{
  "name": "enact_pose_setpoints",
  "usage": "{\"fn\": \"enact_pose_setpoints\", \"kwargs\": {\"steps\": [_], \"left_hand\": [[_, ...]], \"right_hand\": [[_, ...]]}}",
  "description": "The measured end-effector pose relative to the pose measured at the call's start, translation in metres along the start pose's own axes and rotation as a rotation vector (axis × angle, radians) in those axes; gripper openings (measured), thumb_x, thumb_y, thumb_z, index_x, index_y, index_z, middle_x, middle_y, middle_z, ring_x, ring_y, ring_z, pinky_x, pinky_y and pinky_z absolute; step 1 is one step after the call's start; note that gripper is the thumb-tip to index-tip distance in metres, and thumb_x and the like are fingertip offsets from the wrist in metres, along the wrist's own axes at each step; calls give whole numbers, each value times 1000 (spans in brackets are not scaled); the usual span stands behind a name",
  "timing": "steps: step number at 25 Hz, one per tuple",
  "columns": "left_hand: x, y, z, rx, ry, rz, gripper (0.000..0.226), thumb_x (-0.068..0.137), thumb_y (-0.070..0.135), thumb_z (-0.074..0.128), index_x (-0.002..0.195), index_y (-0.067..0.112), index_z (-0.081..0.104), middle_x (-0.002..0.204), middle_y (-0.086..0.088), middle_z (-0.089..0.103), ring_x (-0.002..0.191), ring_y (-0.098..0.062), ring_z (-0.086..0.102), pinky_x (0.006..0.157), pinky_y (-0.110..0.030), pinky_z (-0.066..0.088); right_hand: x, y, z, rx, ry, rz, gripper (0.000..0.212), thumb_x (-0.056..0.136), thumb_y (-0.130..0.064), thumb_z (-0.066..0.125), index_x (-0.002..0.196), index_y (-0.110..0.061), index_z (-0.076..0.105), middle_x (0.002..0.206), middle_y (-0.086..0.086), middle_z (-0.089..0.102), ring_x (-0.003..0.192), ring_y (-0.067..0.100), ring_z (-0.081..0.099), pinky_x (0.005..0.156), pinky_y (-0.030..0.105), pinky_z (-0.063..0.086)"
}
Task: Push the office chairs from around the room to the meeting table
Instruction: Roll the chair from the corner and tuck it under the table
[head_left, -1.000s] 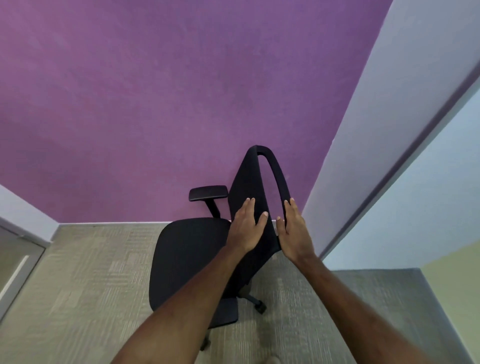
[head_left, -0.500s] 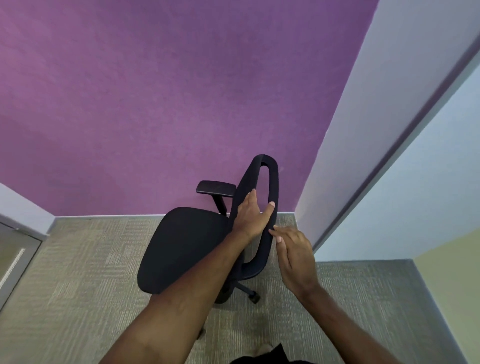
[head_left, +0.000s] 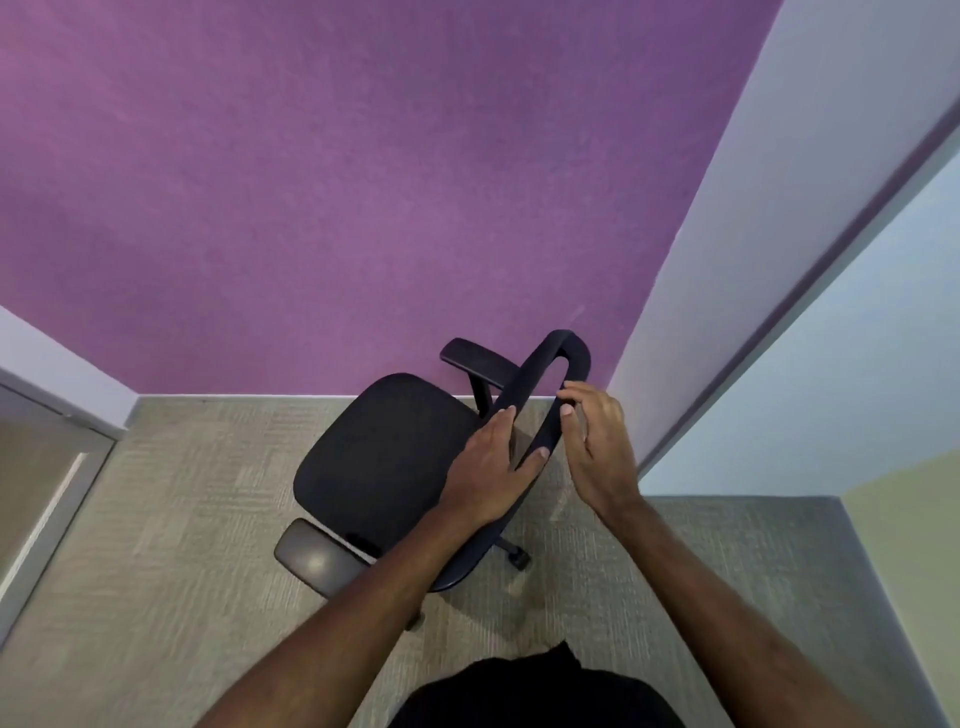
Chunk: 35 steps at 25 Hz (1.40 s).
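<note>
A: Where's the office chair (head_left: 384, 462)?
B: In the corner by the purple wall (head_left: 363, 182), seat facing left, backrest (head_left: 550, 395) edge-on to the person. No meeting table in view.

A: Grip?
B: Left hand (head_left: 488, 467) is laid on the backrest's near rim, fingers curled loosely round it, thumb on the far rim. Right hand (head_left: 597, 447) sits just beside the far rim, half open, fingertips at it; contact unclear.

A: Key relation?
B: Backrest's long axis runs away from the person, up-right. Left hand is the 1 committed. Likely the chair needs swinging out of the corner.
</note>
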<state>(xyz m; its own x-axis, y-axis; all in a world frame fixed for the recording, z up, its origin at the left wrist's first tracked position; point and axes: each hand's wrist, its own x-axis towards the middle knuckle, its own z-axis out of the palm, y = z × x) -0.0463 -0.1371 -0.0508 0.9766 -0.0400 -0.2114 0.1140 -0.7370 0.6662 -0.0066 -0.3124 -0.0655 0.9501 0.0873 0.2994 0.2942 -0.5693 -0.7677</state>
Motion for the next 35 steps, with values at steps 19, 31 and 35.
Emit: {"fn": "enact_pose_setpoints", "kwargs": {"steps": [19, 31, 35], "left_hand": [[-177, -183, -136, 490, -108, -1, 107, 75, 103, 27, 159, 36, 40, 156, 12, 53, 138, -13, 53, 112, -40, 44], [-202, -250, -184, 671, 34, 221, 98, 68, 103, 48, 132, 30, 65, 114, 12, 74, 100, -16, 70, 91, -40, 53], [-205, -253, -181, 685, 44, 248, 96, 68, 103, 45, 128, 30, 65, 108, 12, 74, 96, -17, 70, 87, -38, 52]], "right_hand": [[-69, -103, 68, -706, -613, -239, 79, 98, -81, 24, 136, -30, 70, 131, -7, 75, 123, 17, 68, 110, 40, 43], [-143, -150, 105, -759, -636, -236, 124, 69, -112, 27, 146, -21, 61, 133, 0, 72, 123, 22, 66, 112, 45, 45], [-159, -153, 103, -764, -559, -233, 119, 69, -111, 32, 139, -22, 65, 125, -2, 75, 114, 21, 68, 106, 42, 46]]}}
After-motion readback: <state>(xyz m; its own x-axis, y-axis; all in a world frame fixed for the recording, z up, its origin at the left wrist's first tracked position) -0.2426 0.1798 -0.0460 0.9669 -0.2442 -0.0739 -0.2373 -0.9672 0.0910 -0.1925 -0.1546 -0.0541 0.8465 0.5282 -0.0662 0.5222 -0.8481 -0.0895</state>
